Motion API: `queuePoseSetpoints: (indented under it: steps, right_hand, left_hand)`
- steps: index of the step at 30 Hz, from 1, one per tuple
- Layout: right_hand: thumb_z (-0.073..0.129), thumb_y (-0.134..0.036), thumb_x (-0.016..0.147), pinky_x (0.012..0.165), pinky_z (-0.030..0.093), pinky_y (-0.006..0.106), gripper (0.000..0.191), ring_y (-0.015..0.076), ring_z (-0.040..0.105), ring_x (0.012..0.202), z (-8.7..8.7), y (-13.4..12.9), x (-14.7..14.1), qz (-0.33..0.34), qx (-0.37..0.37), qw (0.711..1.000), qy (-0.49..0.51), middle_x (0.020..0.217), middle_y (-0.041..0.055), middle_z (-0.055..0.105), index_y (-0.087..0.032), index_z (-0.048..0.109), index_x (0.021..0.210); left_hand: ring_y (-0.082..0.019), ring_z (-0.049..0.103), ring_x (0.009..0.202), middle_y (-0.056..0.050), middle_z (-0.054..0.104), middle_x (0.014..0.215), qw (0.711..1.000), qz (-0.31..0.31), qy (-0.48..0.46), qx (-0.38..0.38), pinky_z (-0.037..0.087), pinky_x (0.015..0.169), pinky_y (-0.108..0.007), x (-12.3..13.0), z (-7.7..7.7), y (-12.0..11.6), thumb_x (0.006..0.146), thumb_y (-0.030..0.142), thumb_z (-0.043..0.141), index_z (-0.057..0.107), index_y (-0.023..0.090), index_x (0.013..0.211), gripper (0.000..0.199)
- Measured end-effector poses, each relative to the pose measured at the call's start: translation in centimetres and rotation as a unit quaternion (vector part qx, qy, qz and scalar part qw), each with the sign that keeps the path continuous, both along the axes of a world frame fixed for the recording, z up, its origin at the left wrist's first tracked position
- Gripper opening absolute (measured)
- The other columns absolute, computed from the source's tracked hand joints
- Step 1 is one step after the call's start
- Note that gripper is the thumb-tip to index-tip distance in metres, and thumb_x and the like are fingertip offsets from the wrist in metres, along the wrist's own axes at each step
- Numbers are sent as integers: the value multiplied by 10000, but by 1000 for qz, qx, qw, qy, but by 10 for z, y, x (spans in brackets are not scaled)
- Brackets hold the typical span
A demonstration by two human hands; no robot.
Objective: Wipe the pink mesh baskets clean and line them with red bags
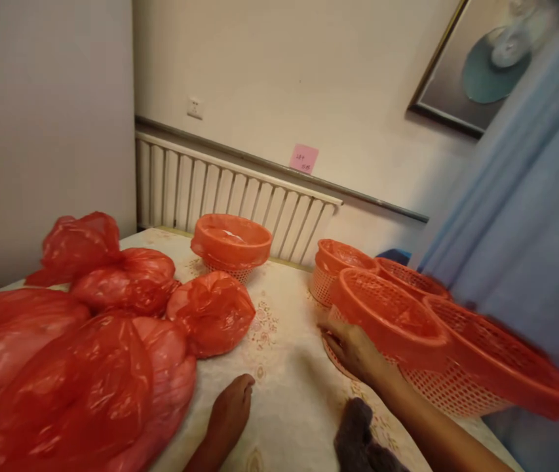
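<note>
My left hand [232, 410] is over the tablecloth, right of the red bags, its fingers curled together; whether it holds anything is hidden. My right hand [352, 347] is at the left side of the front red basket [392, 311], fingers apart and holding nothing. That basket has a red plastic bag over its rim. Puffed, tied-looking red plastic bags [77, 387] are heaped at the left, with a smaller red bag [215, 314] at their right edge. A dark grey cloth [362, 439] lies below my right forearm.
The patterned tablecloth [279, 393] covers the table. At the back stands a bag-lined red basket [232, 242]; more baskets [495, 347] stand at the right, beside a blue curtain [515, 196]. A radiator [230, 190] is on the wall behind.
</note>
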State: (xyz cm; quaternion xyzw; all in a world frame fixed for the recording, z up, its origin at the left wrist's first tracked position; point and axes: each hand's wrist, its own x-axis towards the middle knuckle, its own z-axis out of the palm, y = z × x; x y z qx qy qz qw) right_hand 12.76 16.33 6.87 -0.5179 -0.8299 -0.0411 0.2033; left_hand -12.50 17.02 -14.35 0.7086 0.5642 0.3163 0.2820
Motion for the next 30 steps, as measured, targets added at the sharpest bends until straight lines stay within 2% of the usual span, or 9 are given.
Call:
queuePoseSetpoints:
  steps: [7, 11, 13, 15, 17, 19, 22, 26, 30]
  right_hand:
    - [528, -203, 854, 724, 508, 281, 228, 172, 679, 742, 34, 133, -91, -2, 57, 997, 52, 829, 32, 723, -223, 682, 1021]
    - [529, -169, 838, 923, 473, 359, 403, 206, 641, 999, 41, 203, -136, 13, 86, 994, 71, 1169, 90, 656, -195, 575, 1237]
    - [562, -152, 810, 1004, 419, 391, 542, 231, 562, 1153, 37, 230, -153, 27, 88, 993, 70, 1351, 117, 533, -186, 479, 1345]
    - [616, -142, 769, 1024, 398, 387, 626, 241, 517, 1206, 28, 250, -167, 38, 76, 994, 61, 1408, 123, 472, -184, 451, 1371]
    - [670, -148, 725, 973, 429, 363, 598, 240, 560, 1132, 18, 266, -175, 37, 56, 996, 54, 1306, 127, 558, -172, 523, 1304]
    - [690, -177, 710, 873, 468, 334, 419, 224, 619, 967, 9, 276, -179, 20, 39, 998, 54, 1067, 111, 667, -147, 639, 1125]
    - [640, -225, 749, 739, 468, 298, 123, 191, 614, 756, -1, 282, -177, -27, 39, 996, 74, 750, 64, 667, -136, 687, 819]
    - [562, -255, 772, 678, 431, 285, 157, 181, 573, 686, -5, 274, -161, -81, 82, 987, 114, 680, 57, 637, -144, 653, 708]
    - [497, -291, 774, 622, 401, 275, 209, 181, 544, 648, 7, 261, -131, -97, 116, 978, 147, 652, 56, 621, -148, 639, 716]
  left_hand:
    - [-181, 637, 886, -52, 710, 917, 999, 0, -10, -34, 422, 795, -265, 4, 4, 6, 850, 130, 399, 645, 207, 899, 263]
    - [-182, 623, 864, -56, 713, 920, 999, -4, -24, -49, 416, 769, -271, 2, 1, 7, 849, 140, 394, 649, 211, 889, 267]
    - [-182, 616, 853, -52, 713, 915, 998, -6, -31, -56, 411, 754, -274, 1, 0, 8, 843, 146, 403, 652, 216, 889, 263]
    - [-184, 610, 848, -46, 712, 909, 997, -5, -38, -62, 406, 747, -281, 0, -2, 8, 833, 149, 414, 652, 221, 888, 255]
    - [-185, 604, 844, -41, 709, 903, 997, 0, -46, -66, 402, 740, -287, 0, -4, 9, 825, 152, 422, 649, 225, 881, 246]
    - [-182, 601, 832, -35, 707, 894, 996, 4, -54, -68, 403, 727, -287, -1, -4, 8, 819, 163, 434, 647, 231, 872, 230]
    - [-180, 600, 843, -31, 706, 910, 996, 9, -65, -65, 409, 741, -289, -1, -3, 7, 826, 185, 439, 647, 239, 879, 222]
    - [-191, 602, 840, -51, 712, 908, 996, 11, -70, -62, 416, 745, -300, -1, -1, 7, 815, 169, 434, 652, 229, 875, 234]
    - [-195, 603, 834, -61, 712, 902, 996, 6, -64, -58, 418, 746, -302, 0, -1, 8, 806, 150, 426, 653, 217, 863, 244]
